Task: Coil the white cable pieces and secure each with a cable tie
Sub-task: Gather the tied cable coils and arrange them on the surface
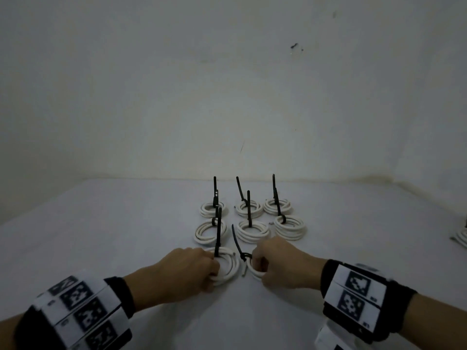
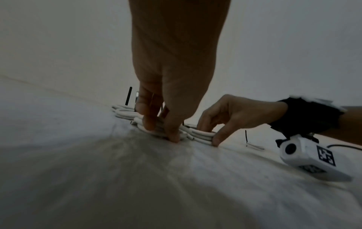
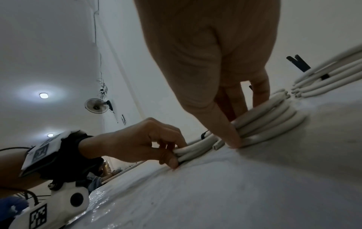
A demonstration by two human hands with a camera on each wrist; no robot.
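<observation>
Left hand [image 1: 185, 267] pinches near-left coil [image 1: 226, 265] at its 8 o'clock rim; right hand [image 1: 283, 265] pinches neighbouring coil [image 1: 254, 270] at 3 o'clock; both coils tied, flat on table [image 1: 101, 236]; advice: seat each level in row, ties [image 1: 217, 233] upright, loops unsplayed.

A coil [image 1: 461, 236] is cut off at the head view's right edge.
</observation>
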